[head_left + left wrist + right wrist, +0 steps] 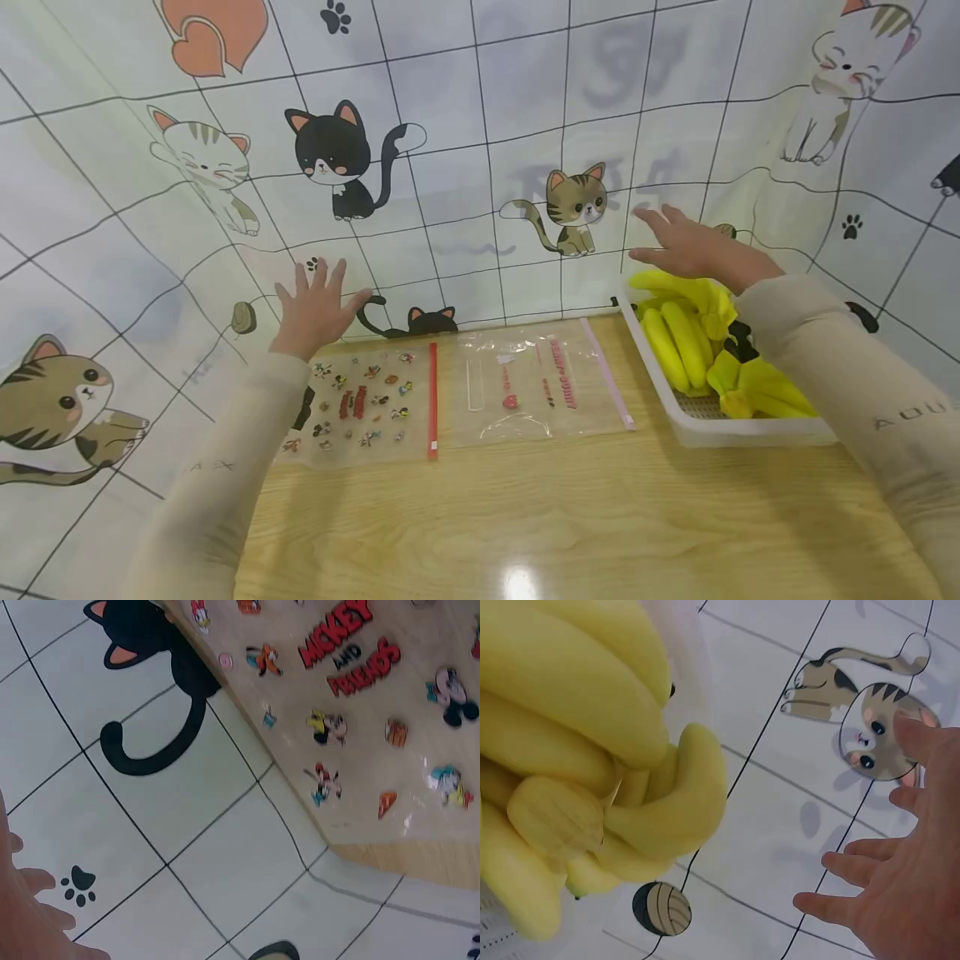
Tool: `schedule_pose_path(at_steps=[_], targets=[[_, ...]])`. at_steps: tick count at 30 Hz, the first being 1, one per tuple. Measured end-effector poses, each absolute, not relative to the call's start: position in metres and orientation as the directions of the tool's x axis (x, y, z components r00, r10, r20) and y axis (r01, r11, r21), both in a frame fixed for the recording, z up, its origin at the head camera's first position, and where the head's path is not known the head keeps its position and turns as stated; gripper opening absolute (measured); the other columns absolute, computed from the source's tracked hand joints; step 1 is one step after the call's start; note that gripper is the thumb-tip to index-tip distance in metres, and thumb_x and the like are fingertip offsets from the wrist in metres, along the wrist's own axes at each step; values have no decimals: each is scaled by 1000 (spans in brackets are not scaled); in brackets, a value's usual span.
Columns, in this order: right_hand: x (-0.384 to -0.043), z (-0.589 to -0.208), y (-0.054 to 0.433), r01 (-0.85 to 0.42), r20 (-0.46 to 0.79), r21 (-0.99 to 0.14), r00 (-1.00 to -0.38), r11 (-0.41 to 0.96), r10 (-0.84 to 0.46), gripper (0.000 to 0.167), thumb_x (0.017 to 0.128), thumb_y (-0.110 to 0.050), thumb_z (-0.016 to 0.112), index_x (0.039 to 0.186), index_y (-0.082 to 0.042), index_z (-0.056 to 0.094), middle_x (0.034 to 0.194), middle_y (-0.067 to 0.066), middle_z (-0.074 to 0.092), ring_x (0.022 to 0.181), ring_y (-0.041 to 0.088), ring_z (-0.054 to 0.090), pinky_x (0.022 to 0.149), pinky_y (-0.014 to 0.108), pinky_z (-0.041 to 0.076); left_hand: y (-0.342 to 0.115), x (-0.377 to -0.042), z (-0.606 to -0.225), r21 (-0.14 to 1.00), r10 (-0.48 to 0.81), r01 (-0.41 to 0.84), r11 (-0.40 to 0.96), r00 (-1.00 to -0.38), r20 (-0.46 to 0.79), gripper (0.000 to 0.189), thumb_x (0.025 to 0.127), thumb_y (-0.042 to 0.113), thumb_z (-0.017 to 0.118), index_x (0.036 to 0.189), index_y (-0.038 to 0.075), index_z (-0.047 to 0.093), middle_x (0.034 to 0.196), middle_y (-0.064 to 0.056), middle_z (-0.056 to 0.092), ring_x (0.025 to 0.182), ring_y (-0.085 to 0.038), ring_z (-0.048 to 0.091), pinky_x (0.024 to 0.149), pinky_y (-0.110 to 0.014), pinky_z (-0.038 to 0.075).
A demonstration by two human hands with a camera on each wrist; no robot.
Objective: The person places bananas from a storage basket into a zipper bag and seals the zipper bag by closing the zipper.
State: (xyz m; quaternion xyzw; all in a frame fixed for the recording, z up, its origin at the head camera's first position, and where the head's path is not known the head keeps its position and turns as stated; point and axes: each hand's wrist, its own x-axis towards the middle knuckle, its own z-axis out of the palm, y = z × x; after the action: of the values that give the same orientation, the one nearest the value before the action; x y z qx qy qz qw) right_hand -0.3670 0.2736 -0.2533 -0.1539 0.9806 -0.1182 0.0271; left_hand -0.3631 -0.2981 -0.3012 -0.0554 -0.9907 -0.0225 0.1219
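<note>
My left hand [313, 310] is spread above the left edge of a clear zip bag [367, 400] printed with small cartoon figures and red lettering, its slider strip red. In the left wrist view its fingers [45, 915] show at the lower left, holding nothing. My right hand [693, 244] hovers, fingers extended, over the back of a white basket [697, 429] of yellow bananas [678, 337]. The right wrist view has the bananas [570, 697] on the left and the hand [907, 877] apart from them. Between hands lies a second clear zip bag [536, 383] with a pink strip.
The wooden table [510, 508] stretches in front of the bags and basket. A white sheet [450, 192] with grid lines and cartoon cats stands upright behind and at both sides. Inside the basket are several bananas, some with black patches visible between them.
</note>
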Motion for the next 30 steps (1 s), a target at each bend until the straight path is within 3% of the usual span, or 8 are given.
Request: schedule_pose_path(at_steps=[9,14,18,22,24,26,28,30], targets=[[-347,-261,256,-387,24,-251,-919,887,-394,86,106,-48,50,166,-9,2,168,35,1,153,59,11,118,76,18,-285,-361,-328,145,94,123,982,-976,196,89,102,70,35,166,12,10,170,-29,10,154,-60,3,114,-84,8],[-334,-270,244,-418,30,-260,-905,871,-425,84,105,-47,53,166,-11,7,169,32,7,152,56,19,118,74,23,-270,-355,-346,157,124,143,977,-984,127,87,103,65,38,166,11,12,170,-28,14,153,-58,14,116,-80,19],[-320,-276,231,-450,65,-273,-890,850,-450,77,105,-36,57,164,-9,17,168,31,14,152,54,23,119,71,25,-261,-352,-365,177,172,179,968,-984,50,86,104,65,35,166,11,11,169,-28,20,153,-54,25,118,-72,28],[-309,-284,218,-472,108,-266,-881,840,-461,73,104,-30,59,162,-5,23,166,30,22,150,52,28,119,69,28,-251,-349,-385,216,214,208,954,-977,-1,82,105,62,37,164,7,22,164,-28,33,150,-48,36,119,-64,34],[-305,-288,212,-472,121,-273,-881,838,-457,73,104,-30,60,162,-4,25,165,30,25,149,51,32,118,68,31,-243,-348,-395,213,219,212,954,-976,-10,75,106,60,39,156,4,39,153,-26,50,137,-46,53,111,-61,44],[-302,-293,207,-470,130,-292,-882,833,-452,72,103,-30,59,162,-4,25,165,29,27,148,49,35,119,66,32,-233,-346,-403,207,217,209,956,-976,-15,64,105,55,46,136,1,58,131,-23,65,114,-40,66,96,-55,55],[-299,-298,202,-468,130,-311,-883,827,-450,72,103,-31,59,161,-5,26,164,28,28,147,49,37,118,66,34,-224,-344,-410,173,200,195,965,-980,-11,57,103,55,52,109,1,68,103,-16,71,89,-31,67,76,-45,56],[-296,-301,198,-479,131,-324,-877,816,-462,71,103,-32,59,161,-4,27,164,29,29,146,49,38,118,66,34,-216,-342,-415,124,175,171,978,-984,-24,54,100,57,56,88,5,66,82,-10,64,74,-25,58,60,-39,48]])
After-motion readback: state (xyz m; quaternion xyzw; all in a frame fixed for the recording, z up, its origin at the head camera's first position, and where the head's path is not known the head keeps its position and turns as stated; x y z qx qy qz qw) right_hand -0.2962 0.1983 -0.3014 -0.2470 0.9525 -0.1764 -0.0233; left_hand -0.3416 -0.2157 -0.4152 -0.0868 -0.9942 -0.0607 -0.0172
